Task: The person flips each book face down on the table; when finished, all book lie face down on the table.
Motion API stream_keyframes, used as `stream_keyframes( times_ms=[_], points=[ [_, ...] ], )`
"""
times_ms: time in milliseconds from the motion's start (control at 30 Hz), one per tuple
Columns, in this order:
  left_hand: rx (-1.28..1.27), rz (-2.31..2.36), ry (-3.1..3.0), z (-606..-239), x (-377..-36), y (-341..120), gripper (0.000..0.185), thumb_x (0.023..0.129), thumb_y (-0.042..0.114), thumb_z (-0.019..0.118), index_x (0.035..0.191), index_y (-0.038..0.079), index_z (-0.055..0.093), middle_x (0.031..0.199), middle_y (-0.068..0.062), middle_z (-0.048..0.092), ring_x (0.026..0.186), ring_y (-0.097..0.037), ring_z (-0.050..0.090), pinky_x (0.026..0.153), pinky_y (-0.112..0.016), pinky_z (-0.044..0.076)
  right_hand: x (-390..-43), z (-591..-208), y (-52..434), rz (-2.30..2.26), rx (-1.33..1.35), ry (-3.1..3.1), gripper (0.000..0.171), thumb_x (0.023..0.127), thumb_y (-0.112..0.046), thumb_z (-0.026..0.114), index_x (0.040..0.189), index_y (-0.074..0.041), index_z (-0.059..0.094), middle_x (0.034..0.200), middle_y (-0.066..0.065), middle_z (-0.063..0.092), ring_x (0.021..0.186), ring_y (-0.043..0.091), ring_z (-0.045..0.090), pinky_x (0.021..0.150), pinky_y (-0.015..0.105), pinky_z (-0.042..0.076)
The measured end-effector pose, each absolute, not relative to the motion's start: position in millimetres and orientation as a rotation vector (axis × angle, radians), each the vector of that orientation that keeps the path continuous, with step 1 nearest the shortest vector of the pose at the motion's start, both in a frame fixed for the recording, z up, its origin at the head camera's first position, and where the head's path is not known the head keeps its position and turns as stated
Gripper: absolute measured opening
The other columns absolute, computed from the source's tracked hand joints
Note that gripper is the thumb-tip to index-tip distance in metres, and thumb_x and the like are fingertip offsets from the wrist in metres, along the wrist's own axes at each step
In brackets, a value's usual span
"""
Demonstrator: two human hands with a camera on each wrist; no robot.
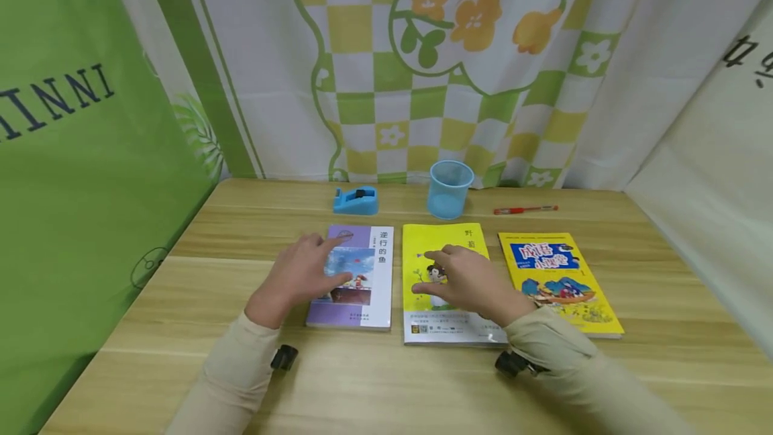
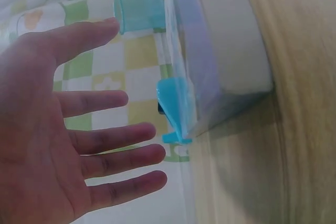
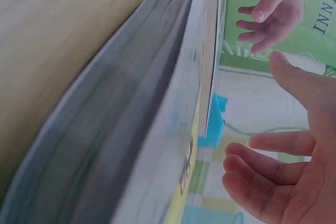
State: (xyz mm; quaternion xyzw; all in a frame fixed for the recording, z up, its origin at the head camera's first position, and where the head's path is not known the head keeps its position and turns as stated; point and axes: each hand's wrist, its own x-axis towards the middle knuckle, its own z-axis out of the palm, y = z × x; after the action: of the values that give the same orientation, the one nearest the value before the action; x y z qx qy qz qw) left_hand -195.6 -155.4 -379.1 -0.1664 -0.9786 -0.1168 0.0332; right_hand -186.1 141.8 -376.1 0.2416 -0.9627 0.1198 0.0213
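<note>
Wooden, light-grained table (image 1: 181,354) is carrying three books in a row across its middle, each with its long axis running from the near edge toward the far edge. The left hand (image 1: 304,274) is hovering over the purple-and-white paperback book (image 1: 374,287) at the left of the row, fingers spread and straight, pinching nothing; the left wrist view is showing a gap between the palm (image 2: 37,145) and the cover, so contact cannot be confirmed. The right hand (image 1: 465,280) is hovering over the yellow paperback book (image 1: 423,247) in the middle, fingers likewise relaxed and apart, gripping nothing. Each book is lying directly below its hand, slightly toward the far edge from the wrist. The yellow cartoon-covered book (image 1: 561,280) at the right of the row is lying nearer the right hand, untouched. Toward the far edge, a blue plastic tape dispenser (image 1: 356,200), a translucent blue plastic cup (image 1: 449,188) and a red pen (image 1: 525,209) are standing well apart from both hands. Both hands are hiding parts of the covers, the wrist views are blurring the book edges, and whether fingertips are touching paper cannot be determined.
</note>
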Motion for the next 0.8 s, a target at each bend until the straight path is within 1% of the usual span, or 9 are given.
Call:
stream_keyframes(
  times_ms=[133,300,433,533,600,733,800],
  points=[
    [-0.489,-0.365,-3.038,-382,-198,-159,0.07,0.085,0.05,0.074,0.142,0.012,0.058,0.121,-0.019,0.064,0.102,-0.032,0.062,0.075,-0.049,0.055,-190,-378,126,0.437,0.775,-3.011,0.067,0.083,-0.053,0.077,0.13,-0.006,0.067,0.105,0.008,0.074,0.092,0.021,0.069,0.079,0.038,0.057],
    [-0.469,-0.367,-3.064,-386,-201,-162,0.071,0.086,0.052,0.073,0.141,0.01,0.058,0.12,-0.019,0.065,0.102,-0.032,0.063,0.079,-0.049,0.054,-194,-383,109,0.504,0.76,-3.069,0.068,0.081,-0.054,0.079,0.129,-0.006,0.069,0.103,0.007,0.074,0.09,0.019,0.067,0.079,0.034,0.055],
    [-0.467,-0.368,-3.08,-389,-203,-163,0.073,0.086,0.053,0.072,0.142,0.01,0.057,0.12,-0.02,0.065,0.103,-0.032,0.063,0.081,-0.05,0.054,-198,-390,99,0.535,0.782,-3.09,0.069,0.08,-0.053,0.081,0.129,-0.006,0.068,0.095,0.004,0.071,0.081,0.015,0.06,0.074,0.03,0.051],
    [-0.463,-0.367,-3.093,-390,-204,-165,0.072,0.086,0.052,0.072,0.142,0.009,0.057,0.119,-0.02,0.066,0.102,-0.033,0.064,0.082,-0.05,0.054,-200,-395,93,0.541,0.812,-3.088,0.067,0.08,-0.052,0.081,0.127,-0.006,0.069,0.087,0.001,0.066,0.076,0.014,0.053,0.069,0.028,0.047],
    [-0.454,-0.37,-3.101,-391,-204,-165,0.072,0.086,0.052,0.072,0.141,0.008,0.057,0.119,-0.02,0.067,0.102,-0.033,0.065,0.082,-0.05,0.054,-200,-397,90,0.539,0.832,-3.082,0.063,0.08,-0.052,0.081,0.122,-0.006,0.071,0.082,-0.001,0.062,0.073,0.014,0.051,0.067,0.028,0.044],
    [-0.424,-0.39,-3.125,-392,-205,-167,0.073,0.084,0.051,0.073,0.14,0.006,0.058,0.124,-0.021,0.066,0.107,-0.035,0.065,0.088,-0.052,0.054,-201,-400,85,0.54,0.872,-3.055,0.046,0.08,-0.05,0.082,0.096,-0.009,0.072,0.069,-0.003,0.055,0.065,0.014,0.048,0.06,0.025,0.038],
    [-0.423,-0.398,-3.134,-393,-206,-167,0.072,0.084,0.051,0.074,0.139,0.006,0.058,0.126,-0.021,0.065,0.111,-0.036,0.064,0.09,-0.053,0.053,-202,-400,83,0.547,0.891,-3.041,0.041,0.08,-0.049,0.082,0.088,-0.011,0.069,0.065,-0.003,0.052,0.062,0.013,0.046,0.058,0.024,0.035]
  ],
)
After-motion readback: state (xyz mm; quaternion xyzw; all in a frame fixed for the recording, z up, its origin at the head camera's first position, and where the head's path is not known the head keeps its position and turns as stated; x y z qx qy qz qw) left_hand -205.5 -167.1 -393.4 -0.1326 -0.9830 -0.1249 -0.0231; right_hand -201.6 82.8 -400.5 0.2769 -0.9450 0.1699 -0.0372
